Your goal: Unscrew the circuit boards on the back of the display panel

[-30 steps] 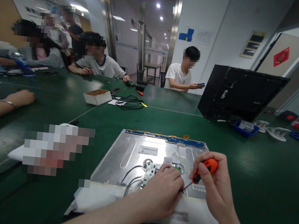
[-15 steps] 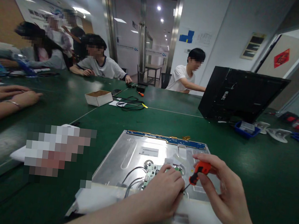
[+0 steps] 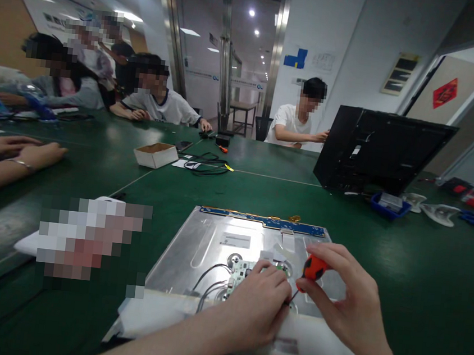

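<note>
A silver metal panel (image 3: 178,256) lies on the green table, with a blue circuit strip (image 3: 249,219) along its far edge. My left hand (image 3: 260,304) rests over a green circuit board (image 3: 241,269) on the panel, fingers curled down near the screwdriver's tip; what they hold, if anything, is hidden. My right hand (image 3: 347,293) pinches the orange and black handle of a screwdriver (image 3: 314,267), tilted with its shaft down beside my left fingers. Dark cables (image 3: 208,276) run from the board's left side. White film (image 3: 154,316) covers the panel's near edge.
A black monitor (image 3: 381,150) stands at the back right beside a blue tray (image 3: 390,206). An open box (image 3: 155,155) and black cable (image 3: 207,164) lie beyond the panel. Another person's hands (image 3: 32,153) rest at the left. Several people sit or stand around the table.
My right hand has shifted slightly left, and the screwdriver handle has turned in its fingers. My left hand stays put. The person across the table has drawn an arm back a little.
</note>
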### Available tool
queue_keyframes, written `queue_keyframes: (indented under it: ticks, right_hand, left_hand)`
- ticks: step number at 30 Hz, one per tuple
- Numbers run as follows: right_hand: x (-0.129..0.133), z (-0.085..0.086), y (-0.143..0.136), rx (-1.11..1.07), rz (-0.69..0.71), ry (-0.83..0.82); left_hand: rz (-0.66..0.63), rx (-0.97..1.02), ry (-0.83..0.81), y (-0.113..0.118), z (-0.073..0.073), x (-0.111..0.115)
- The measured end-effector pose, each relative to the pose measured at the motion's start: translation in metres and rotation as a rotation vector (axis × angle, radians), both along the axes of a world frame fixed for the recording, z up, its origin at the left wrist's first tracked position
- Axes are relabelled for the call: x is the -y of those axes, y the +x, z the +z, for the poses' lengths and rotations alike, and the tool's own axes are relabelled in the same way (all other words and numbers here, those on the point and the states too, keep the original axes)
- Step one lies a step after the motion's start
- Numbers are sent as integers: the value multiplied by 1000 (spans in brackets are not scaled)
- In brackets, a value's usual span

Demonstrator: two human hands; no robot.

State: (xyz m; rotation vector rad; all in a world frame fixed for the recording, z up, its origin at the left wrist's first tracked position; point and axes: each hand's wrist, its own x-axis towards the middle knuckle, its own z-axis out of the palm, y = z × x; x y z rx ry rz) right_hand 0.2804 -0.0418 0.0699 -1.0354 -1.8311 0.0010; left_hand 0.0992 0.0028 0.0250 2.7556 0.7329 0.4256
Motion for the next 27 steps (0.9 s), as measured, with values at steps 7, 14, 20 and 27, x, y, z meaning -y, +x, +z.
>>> queue_keyframes:
  ticks: [7, 14, 20, 27]
  right_hand:
    - [-2, -7, -8, -47, 9, 13]
    - [-6, -10, -9, -19, -31, 132]
    - [-7, -11, -10, -25, -128, 168]
    - [-4, -17, -8, -48, -151, 153]
  left_hand:
    - [-23, 16, -2, 1, 0, -1]
    - [-22, 14, -18, 1, -3, -1]
    - [-26, 9, -2, 1, -5, -2]
    - [-2, -13, 37, 2, -2, -1]
